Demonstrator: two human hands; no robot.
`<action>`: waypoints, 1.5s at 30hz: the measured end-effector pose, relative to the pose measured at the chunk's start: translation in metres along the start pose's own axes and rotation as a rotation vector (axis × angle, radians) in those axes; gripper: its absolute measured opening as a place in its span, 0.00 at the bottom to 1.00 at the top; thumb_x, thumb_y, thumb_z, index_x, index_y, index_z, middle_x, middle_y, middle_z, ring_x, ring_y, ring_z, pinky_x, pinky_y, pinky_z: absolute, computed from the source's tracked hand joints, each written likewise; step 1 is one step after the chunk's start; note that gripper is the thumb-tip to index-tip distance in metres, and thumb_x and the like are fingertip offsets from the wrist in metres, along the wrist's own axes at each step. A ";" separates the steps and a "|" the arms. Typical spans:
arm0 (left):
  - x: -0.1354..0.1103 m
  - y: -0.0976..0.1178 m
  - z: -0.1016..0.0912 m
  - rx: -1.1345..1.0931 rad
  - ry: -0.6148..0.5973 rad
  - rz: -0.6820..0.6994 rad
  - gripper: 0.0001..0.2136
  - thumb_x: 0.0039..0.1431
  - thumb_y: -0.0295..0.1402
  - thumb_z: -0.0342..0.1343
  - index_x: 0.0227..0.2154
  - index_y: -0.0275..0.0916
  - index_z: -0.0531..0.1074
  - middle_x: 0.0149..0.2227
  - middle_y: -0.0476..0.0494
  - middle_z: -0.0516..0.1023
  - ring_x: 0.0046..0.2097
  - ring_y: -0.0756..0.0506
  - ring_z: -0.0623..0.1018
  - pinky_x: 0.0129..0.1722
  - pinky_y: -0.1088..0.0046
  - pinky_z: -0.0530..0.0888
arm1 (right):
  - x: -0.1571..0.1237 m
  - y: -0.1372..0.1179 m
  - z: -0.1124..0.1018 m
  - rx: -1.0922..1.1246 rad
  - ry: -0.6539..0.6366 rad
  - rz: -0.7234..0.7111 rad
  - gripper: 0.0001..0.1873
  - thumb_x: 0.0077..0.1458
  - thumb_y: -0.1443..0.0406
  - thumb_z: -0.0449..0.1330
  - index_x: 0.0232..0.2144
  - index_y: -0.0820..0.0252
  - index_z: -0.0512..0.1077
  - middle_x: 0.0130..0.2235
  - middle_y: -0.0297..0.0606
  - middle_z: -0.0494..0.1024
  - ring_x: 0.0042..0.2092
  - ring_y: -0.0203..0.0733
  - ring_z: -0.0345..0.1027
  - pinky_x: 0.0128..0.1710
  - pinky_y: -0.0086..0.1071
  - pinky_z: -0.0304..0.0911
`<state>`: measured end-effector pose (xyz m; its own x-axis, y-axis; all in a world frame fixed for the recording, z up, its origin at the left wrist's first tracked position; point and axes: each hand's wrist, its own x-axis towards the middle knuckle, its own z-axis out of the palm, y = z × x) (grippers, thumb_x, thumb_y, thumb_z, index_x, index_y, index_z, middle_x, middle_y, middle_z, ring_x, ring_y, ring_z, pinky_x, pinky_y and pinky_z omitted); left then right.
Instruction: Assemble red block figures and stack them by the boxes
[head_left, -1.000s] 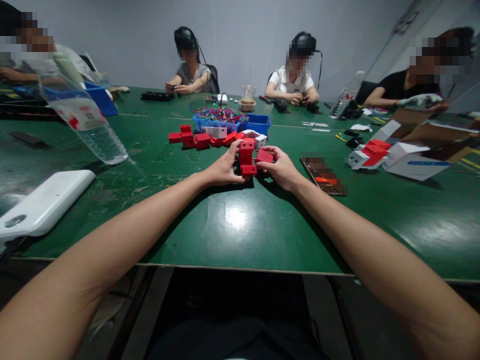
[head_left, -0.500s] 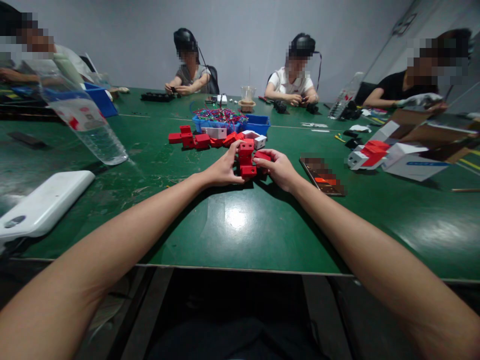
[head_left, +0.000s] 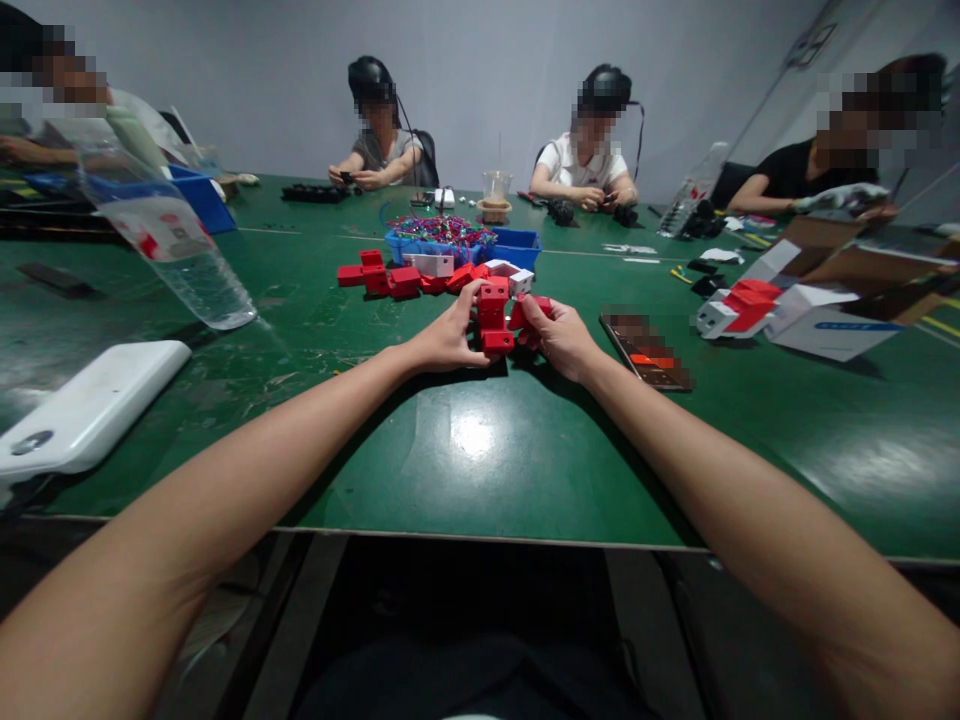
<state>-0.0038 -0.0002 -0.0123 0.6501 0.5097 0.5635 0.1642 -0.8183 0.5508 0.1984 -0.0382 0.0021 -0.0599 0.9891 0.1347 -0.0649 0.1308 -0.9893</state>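
My right hand [head_left: 566,340], pinched closed on a red block [head_left: 517,317], has turned it since a second ago, so I judge its angle unsettled. My left hand [head_left: 448,338], spread thumb to fingers, grips the red bracket [head_left: 493,316] as before. Both pieces are left of the phone [head_left: 645,354]; I can't tell whether they touch.

Reaches forward with 2 bare arms [head_left: 300,440], set wide at the elbows and slanting inward ahead. Curves the left hand [head_left: 448,338] in a clasp, thumb low, index finger raised. Pinches with the right hand [head_left: 566,340], thumb uppermost, fingers bent.
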 end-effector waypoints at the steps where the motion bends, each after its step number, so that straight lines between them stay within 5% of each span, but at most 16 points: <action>1: 0.000 0.000 0.000 -0.004 0.000 0.001 0.50 0.42 0.36 0.67 0.65 0.42 0.43 0.61 0.30 0.63 0.63 0.31 0.66 0.61 0.44 0.62 | 0.000 0.000 0.000 -0.011 0.000 -0.012 0.31 0.37 0.41 0.68 0.30 0.59 0.68 0.26 0.32 0.74 0.21 0.30 0.62 0.20 0.27 0.54; 9: 0.000 0.000 -0.001 0.009 -0.029 -0.010 0.50 0.42 0.37 0.67 0.65 0.41 0.41 0.62 0.28 0.61 0.63 0.31 0.66 0.62 0.44 0.62 | -0.004 -0.001 0.001 -0.040 -0.036 -0.050 0.27 0.33 0.54 0.74 0.31 0.59 0.66 0.24 0.27 0.70 0.23 0.30 0.60 0.23 0.28 0.54; 22: 0.000 0.000 -0.001 0.017 -0.026 -0.007 0.50 0.43 0.36 0.66 0.65 0.41 0.41 0.59 0.29 0.66 0.62 0.31 0.67 0.62 0.44 0.61 | -0.004 -0.001 0.000 -0.035 -0.028 -0.049 0.26 0.33 0.56 0.74 0.30 0.60 0.66 0.25 0.27 0.69 0.26 0.31 0.60 0.27 0.28 0.55; 35: 0.000 -0.003 0.001 -0.005 0.000 -0.013 0.52 0.42 0.37 0.67 0.66 0.41 0.41 0.64 0.28 0.59 0.63 0.31 0.65 0.63 0.46 0.61 | 0.000 0.002 -0.003 -0.057 0.004 -0.036 0.22 0.32 0.70 0.64 0.34 0.59 0.65 0.28 0.28 0.70 0.28 0.33 0.63 0.29 0.28 0.60; 45: -0.001 -0.001 -0.001 0.052 -0.017 -0.011 0.51 0.43 0.39 0.66 0.66 0.41 0.39 0.65 0.28 0.57 0.64 0.30 0.63 0.63 0.46 0.61 | 0.002 0.004 -0.004 -0.074 0.005 -0.040 0.18 0.30 0.71 0.63 0.31 0.61 0.71 0.31 0.33 0.75 0.31 0.34 0.65 0.29 0.28 0.59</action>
<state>-0.0054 0.0009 -0.0126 0.6603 0.5143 0.5472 0.2094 -0.8259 0.5235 0.2017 -0.0359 -0.0018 -0.0534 0.9833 0.1740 0.0066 0.1746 -0.9846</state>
